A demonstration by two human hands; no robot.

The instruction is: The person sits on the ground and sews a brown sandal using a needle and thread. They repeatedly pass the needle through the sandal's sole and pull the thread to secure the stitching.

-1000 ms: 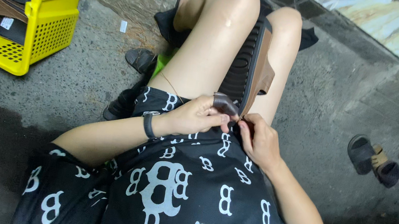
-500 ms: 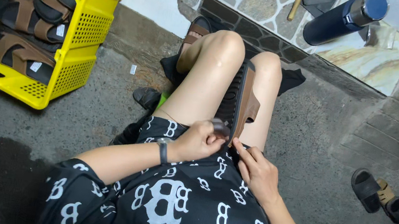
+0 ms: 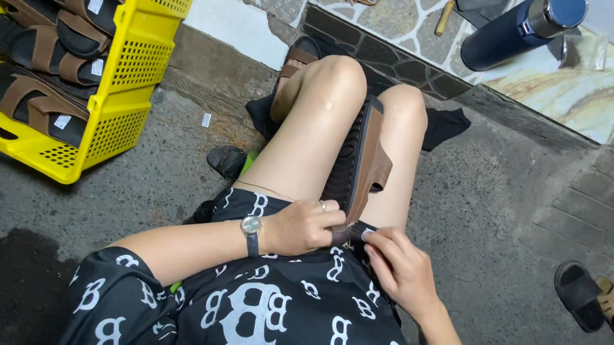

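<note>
Both hands meet at the near end of a brown-strapped sandal (image 3: 360,164) wedged on edge between the person's bare thighs, its ribbed black sole turned leftward. The left hand (image 3: 305,227) is clenched around the heel end, while the right hand (image 3: 399,267) pinches the strap end with its fingertips just beside it. From this double grip the sandal's long axis runs straight away toward the knees. Off to the left of the grip, well apart, a yellow perforated plastic crate (image 3: 133,68) holds matching sandals stacked on their sides
</note>
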